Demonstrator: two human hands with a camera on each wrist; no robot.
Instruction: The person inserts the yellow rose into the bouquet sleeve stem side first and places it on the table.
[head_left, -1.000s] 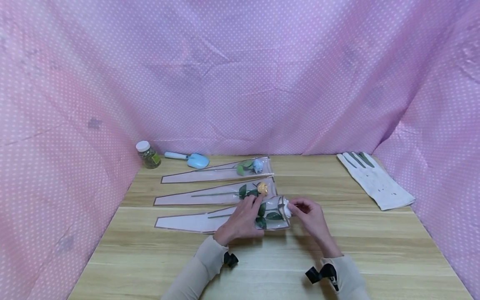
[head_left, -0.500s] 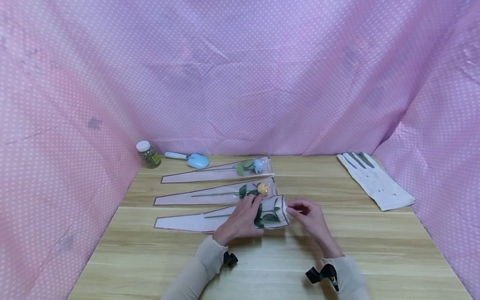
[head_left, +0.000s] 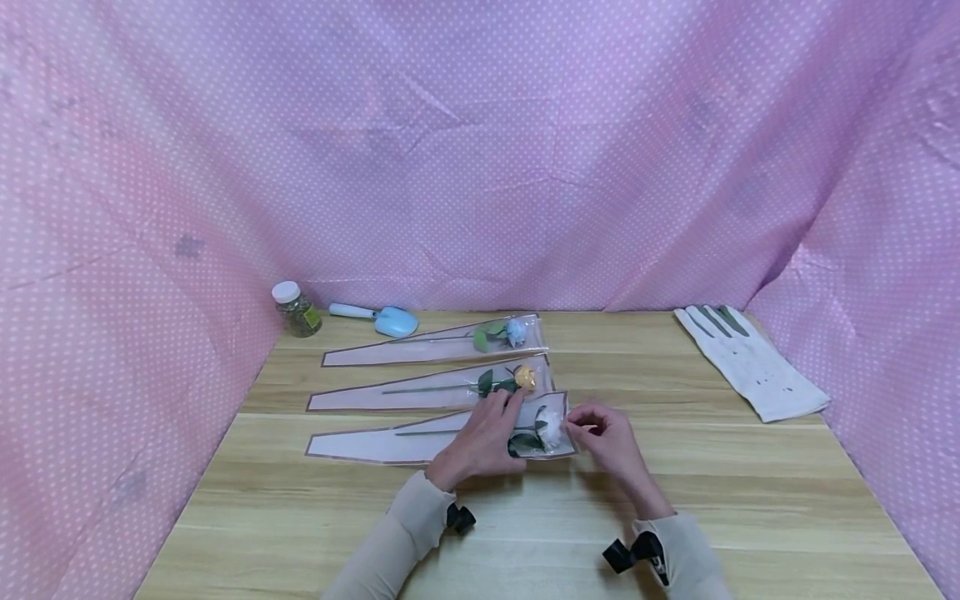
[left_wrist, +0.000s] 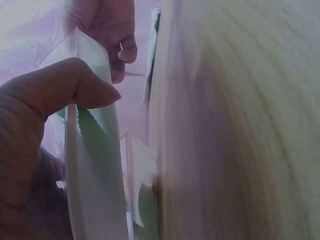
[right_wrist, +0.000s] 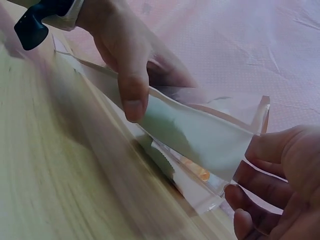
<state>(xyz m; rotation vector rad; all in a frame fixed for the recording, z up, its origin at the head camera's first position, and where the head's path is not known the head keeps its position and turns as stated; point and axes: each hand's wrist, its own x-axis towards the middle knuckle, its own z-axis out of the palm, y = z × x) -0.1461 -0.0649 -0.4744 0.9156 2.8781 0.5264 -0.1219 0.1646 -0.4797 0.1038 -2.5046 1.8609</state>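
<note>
A white rose (head_left: 551, 427) lies inside the nearest clear flower sleeve (head_left: 352, 446), which tapers to the left and has a dark border. My left hand (head_left: 483, 442) grips the sleeve around its middle, thumb (left_wrist: 95, 90) on the near edge and fingers over the top; it hides part of the stem and leaves. At the wide mouth, my right hand (head_left: 607, 437) pinches the sleeve's edge beside the rose head. In the right wrist view, thumb and fingers meet at the sleeve's corner, with the wide end raised from the table.
Behind lie two more sleeves, one with a yellow-orange rose (head_left: 525, 377), one with a light blue rose (head_left: 515, 332). A lidded jar (head_left: 297, 310) and a blue trowel (head_left: 394, 322) stand at back left. White work gloves (head_left: 750, 362) lie at the right.
The white rose has slid left, its head passing from the sleeve's mouth to inside. My right hand has shifted slightly left with it; the left hand stays nearly still.
</note>
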